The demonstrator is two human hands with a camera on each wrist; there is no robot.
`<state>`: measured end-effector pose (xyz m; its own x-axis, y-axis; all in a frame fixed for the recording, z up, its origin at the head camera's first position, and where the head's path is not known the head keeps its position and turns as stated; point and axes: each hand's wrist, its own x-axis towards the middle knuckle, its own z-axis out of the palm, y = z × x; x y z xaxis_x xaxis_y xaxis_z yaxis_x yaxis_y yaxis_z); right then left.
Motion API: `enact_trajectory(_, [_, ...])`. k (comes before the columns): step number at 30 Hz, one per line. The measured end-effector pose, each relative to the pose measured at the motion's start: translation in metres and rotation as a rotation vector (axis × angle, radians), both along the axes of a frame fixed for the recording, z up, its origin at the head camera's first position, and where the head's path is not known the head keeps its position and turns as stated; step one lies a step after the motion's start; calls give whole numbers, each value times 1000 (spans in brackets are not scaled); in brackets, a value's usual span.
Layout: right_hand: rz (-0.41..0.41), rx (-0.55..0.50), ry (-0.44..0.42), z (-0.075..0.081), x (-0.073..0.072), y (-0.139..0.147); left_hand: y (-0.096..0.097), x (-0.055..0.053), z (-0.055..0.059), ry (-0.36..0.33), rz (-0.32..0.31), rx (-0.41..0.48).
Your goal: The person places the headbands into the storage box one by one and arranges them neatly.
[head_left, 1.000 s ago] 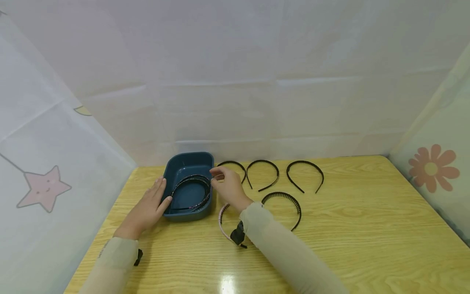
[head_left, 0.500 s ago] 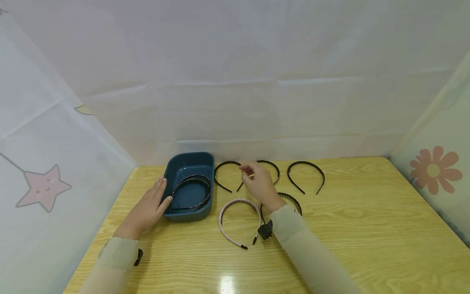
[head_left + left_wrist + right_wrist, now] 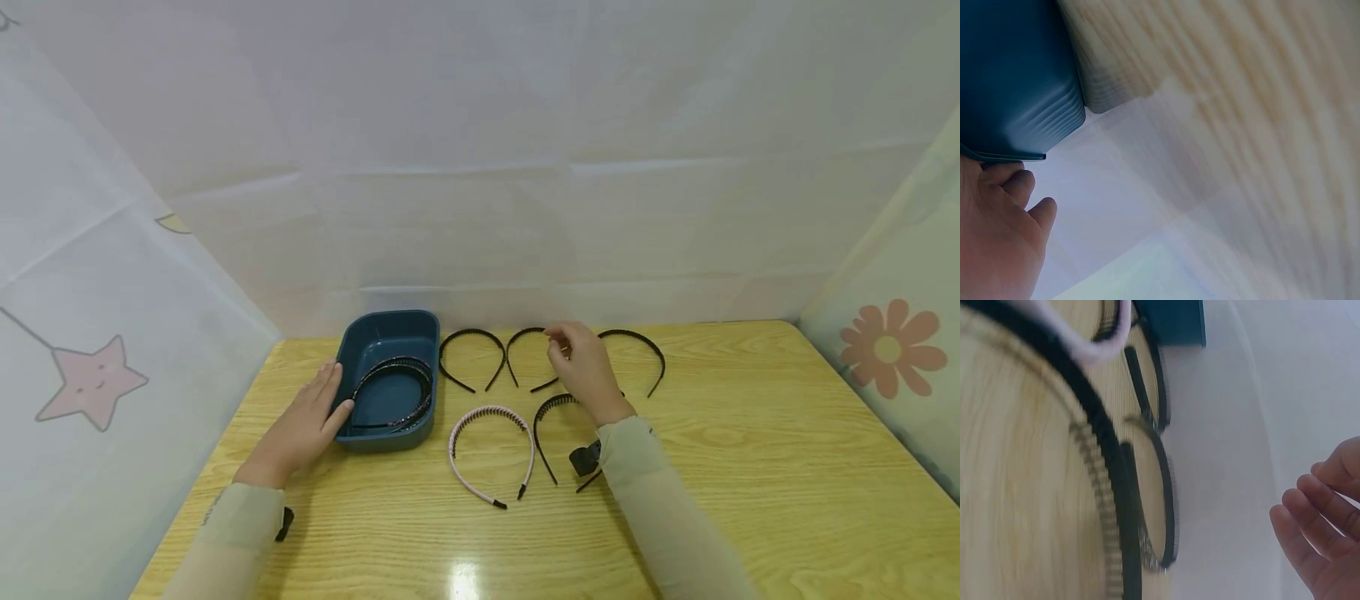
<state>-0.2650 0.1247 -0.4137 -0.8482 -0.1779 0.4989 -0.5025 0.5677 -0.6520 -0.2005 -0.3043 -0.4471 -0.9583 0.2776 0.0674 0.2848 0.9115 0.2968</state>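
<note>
The blue bin (image 3: 384, 445) sits on the wood-grain worktop (image 3: 375, 525), several dark headbands (image 3: 426, 385) lying nested inside it. Along the bin's left wall rests the person's left hand (image 3: 298, 427), fingers extended, touching the side, thumb at the rim, without grasping it. Well to the bin's right, the right hand (image 3: 590, 368) hangs with its fingers loosely bent, holding nothing I can see.

To the right of the bin, two rows of headbands lie flat. In the farther row, a black headband (image 3: 472, 332) is just beside the bin; a second dark headband (image 3: 511, 358) and a third black headband (image 3: 636, 333) are farther away, the right hand partly covering both. Nearer me than the bin's far end, a pink headband (image 3: 491, 409) neighbours a toothed black headband (image 3: 555, 402), which the right arm partly hides.
</note>
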Motion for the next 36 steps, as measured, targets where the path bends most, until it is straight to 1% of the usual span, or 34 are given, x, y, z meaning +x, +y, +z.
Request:
enact_trajectory(8, [-58, 41, 0, -2, -4, 31, 1, 1, 2, -11, -1, 2])
enact_trajectory(13, [-96, 64, -6, -7, -10, 51, 1, 1, 1, -12, -1, 10])
enact_trajectory(16, [-107, 66, -38, -10, -14, 63, 0, 1, 1, -7, 0, 10])
enact_trajectory(18, [-112, 69, -74, -13, -16, 70, 0, 1, 0, -3, 1, 10])
enact_trajectory(20, [-120, 82, -112, -16, -19, 78, 0, 1, 0, 4, 2, 9])
enact_trajectory(23, [-139, 114, -147, -20, -22, 88, -1, 2, 0, 8, 2, 12])
enact_trajectory(28, [-190, 168, -159, -22, -26, 104, 0, 3, 2, 7, -1, 16])
enact_trajectory(32, [-242, 183, -166, -24, -29, 116, 1, 3, 3, 22, -2, -1])
enact_trajectory(34, [-267, 186, -185, -24, -30, 121, 2, 2, 2, 35, 0, -17])
enact_trajectory(36, [-288, 186, -224, -24, -30, 126, 2, 1, 2, 44, 1, -39])
